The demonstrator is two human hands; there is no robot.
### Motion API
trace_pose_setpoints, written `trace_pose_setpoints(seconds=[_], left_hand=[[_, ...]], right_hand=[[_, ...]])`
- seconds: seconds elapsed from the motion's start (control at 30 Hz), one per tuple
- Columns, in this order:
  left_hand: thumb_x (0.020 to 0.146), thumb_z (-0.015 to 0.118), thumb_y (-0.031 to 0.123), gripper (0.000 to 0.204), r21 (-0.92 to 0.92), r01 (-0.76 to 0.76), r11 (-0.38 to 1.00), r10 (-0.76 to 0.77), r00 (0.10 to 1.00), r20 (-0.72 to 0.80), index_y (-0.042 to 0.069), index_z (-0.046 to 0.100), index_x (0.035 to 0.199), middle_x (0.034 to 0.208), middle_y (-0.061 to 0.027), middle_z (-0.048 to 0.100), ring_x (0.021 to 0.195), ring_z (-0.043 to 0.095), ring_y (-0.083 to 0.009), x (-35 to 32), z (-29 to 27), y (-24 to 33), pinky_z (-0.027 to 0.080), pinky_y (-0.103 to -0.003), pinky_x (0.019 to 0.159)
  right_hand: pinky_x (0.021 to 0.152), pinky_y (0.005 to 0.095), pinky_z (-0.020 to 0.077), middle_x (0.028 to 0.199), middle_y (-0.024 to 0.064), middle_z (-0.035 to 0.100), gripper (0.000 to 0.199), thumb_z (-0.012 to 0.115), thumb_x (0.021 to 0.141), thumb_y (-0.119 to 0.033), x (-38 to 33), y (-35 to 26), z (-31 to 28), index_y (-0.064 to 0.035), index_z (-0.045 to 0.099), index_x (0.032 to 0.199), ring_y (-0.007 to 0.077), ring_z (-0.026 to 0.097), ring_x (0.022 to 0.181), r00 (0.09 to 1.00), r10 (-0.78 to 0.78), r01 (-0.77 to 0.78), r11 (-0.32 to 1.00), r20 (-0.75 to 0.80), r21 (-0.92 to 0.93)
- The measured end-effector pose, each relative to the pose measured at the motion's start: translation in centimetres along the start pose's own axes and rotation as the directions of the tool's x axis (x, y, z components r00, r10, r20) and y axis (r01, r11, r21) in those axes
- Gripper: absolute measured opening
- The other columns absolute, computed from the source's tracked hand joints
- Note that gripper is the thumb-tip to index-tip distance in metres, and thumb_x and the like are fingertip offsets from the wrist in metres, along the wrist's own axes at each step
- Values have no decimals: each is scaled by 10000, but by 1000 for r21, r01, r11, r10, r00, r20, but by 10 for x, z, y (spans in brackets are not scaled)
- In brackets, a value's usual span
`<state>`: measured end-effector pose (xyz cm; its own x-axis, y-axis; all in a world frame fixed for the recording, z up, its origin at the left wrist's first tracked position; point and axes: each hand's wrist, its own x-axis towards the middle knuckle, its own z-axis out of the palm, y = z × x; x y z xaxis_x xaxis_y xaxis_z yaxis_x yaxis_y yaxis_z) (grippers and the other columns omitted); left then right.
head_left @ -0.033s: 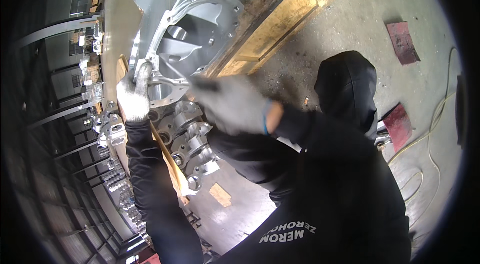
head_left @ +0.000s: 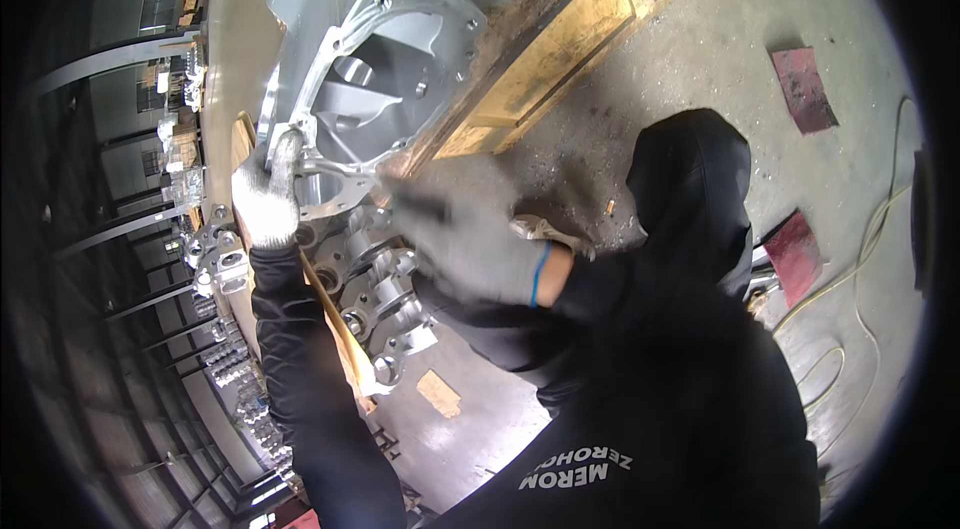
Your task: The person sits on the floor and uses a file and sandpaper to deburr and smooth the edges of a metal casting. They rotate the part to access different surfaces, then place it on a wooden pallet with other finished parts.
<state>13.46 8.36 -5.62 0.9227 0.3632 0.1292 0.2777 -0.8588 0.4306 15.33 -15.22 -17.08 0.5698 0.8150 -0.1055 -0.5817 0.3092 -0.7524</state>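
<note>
A large metal housing (head_left: 360, 104) stands at the upper middle of the view, pale silver and smooth, with a curved rim (head_left: 318, 79), round bolt holes and thin webs across its deep bowl. Its top is cut off by the view's edge. At the housing's lower left corner is the left hand (head_left: 268, 199) in a whitish knitted glove, fingers against the rim; whether they clamp it, I cannot tell. Just below the housing's lower right corner is the gloved right hand (head_left: 465, 244), blurred by motion, so I cannot tell how its fingers stand or whether they hold anything. A slim bar between the hands is hard to make out. Below the housing sit lumpy metal parts (head_left: 385, 304), partly hidden by the right hand. Close along the housing's right side runs a scuffed, yellowish wooden frame (head_left: 560, 44). Well to the housing's right, two worn red mats (head_left: 803, 89) lie on grey floor (head_left: 680, 59).
</note>
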Motion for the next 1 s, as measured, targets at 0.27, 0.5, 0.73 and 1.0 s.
trace_pose_setpoints(seconds=[0.27,0.5,0.73,1.0], left_hand=[[1042,675,362,460,-7,-91,996,91,996,-6,-92,722,1095,815,-63,693,737,597,-101,0,1,-9,494,-285,671],[973,764,313,394,-39,-74,996,73,997,-32,-63,750,1092,787,-103,724,708,628,-106,1,0,-16,510,-283,656],[1000,742,301,401,-61,7,998,-6,1000,24,-70,747,1153,881,-52,739,781,627,-92,0,-2,-7,511,-263,718],[1025,697,384,472,-64,-6,998,8,1000,26,-82,744,1087,794,-28,683,745,568,-86,-1,-1,0,481,-280,691]], right_hand=[[494,273,441,679,-14,560,266,546,1083,-310,13,-6,7,-69,641,1141,86,540,543,988,118,-145,923,97,356],[491,290,437,608,6,552,205,572,1023,-203,25,-45,-6,-27,644,947,116,541,513,989,128,-136,984,75,118],[551,314,494,704,59,640,99,662,906,-90,42,-36,-16,-48,751,922,168,602,573,922,-386,376,910,-27,-175],[485,251,426,724,1,634,256,702,924,-122,31,-45,-18,4,702,1147,71,539,532,993,-61,74,990,-106,119]])
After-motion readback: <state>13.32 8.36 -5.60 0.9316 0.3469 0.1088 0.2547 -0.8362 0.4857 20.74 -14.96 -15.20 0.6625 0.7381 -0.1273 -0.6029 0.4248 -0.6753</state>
